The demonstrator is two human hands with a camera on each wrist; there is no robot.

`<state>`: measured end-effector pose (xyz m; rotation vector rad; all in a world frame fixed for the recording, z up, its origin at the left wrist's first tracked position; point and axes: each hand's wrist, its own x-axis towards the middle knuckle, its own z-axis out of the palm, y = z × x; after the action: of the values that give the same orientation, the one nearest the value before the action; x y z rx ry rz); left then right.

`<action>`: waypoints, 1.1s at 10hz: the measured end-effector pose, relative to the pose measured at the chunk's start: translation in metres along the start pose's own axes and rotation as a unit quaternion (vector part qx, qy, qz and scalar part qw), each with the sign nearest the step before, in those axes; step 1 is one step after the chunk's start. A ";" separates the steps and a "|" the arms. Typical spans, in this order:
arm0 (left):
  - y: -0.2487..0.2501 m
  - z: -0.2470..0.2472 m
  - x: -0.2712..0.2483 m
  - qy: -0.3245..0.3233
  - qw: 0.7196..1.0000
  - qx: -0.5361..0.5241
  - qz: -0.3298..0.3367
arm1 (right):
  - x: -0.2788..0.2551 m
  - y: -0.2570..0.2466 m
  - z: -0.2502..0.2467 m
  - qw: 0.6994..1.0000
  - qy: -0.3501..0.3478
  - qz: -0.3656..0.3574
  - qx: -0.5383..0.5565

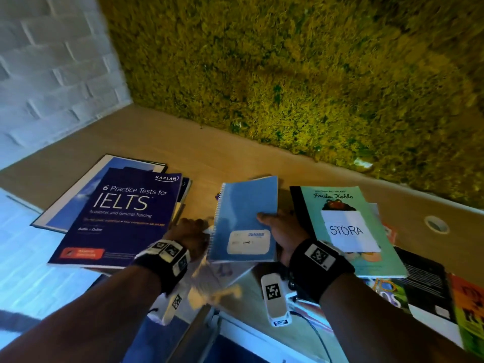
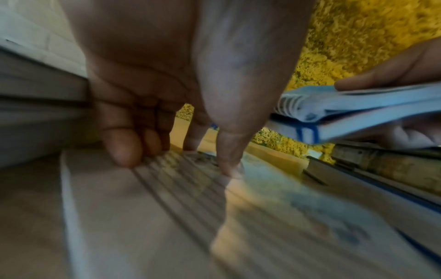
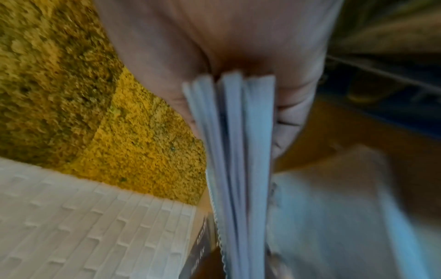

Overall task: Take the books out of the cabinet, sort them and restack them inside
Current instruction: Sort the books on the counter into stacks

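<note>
The right hand grips a blue spiral notebook, thumb on the cover and fingers under it; in the right wrist view more thin notebooks sit in the same grasp below it, their number unclear. The notebook is held above the worktop, spiral edge to the left, long axis running from the near edge towards the far one, label at its near end. The left hand is just left of the spiral, fingers bent down with the tips resting on a lined sheet lying flat; it holds nothing that can be made out.

At the left end of the worktop lies the purple IELTS book, face up, title readable from the near edge, on top of a larger blue book that reaches farther left; further books show under its right side, not countable. Right of the notebook lies a green Frida Kahlo book with a white card reading STORA on its cover. It tops a spread of other books, among them a black one and an orange one at the right end.

A moss wall backs the worktop's far edge.
</note>
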<state>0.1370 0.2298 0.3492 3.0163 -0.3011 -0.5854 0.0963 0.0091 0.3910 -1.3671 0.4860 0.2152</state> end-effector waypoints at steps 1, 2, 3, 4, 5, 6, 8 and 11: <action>-0.004 0.005 0.013 -0.009 0.995 -0.089 -0.037 | -0.007 0.024 0.003 0.999 -0.003 0.023 -0.032; -0.002 0.008 0.024 0.009 0.984 -0.169 -0.061 | -0.010 0.038 0.004 0.998 0.009 0.041 -0.043; 0.001 0.006 0.031 -0.006 0.965 -0.253 -0.077 | -0.008 0.039 0.013 0.995 0.041 0.038 -0.079; 0.004 0.010 0.034 -0.007 0.944 -0.320 -0.083 | 0.001 0.046 0.022 0.983 0.068 0.046 -0.161; 0.000 0.025 0.040 0.060 0.914 -0.394 -0.076 | 0.010 0.058 0.026 0.931 0.084 0.012 -0.355; -0.001 0.028 0.042 0.074 0.919 -0.383 -0.065 | 0.007 0.058 0.025 0.916 0.090 -0.021 -0.390; 0.038 0.027 0.044 0.040 0.897 -0.434 -0.073 | 0.007 0.055 0.019 0.919 0.095 -0.040 -0.380; 0.034 0.014 0.024 0.180 0.934 -0.304 -0.048 | -0.008 0.058 0.014 0.870 0.070 -0.094 -0.479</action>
<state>0.1475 0.1917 0.3304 2.4660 0.0476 -0.0840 0.0674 0.0359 0.3452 -2.4101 0.3636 0.2036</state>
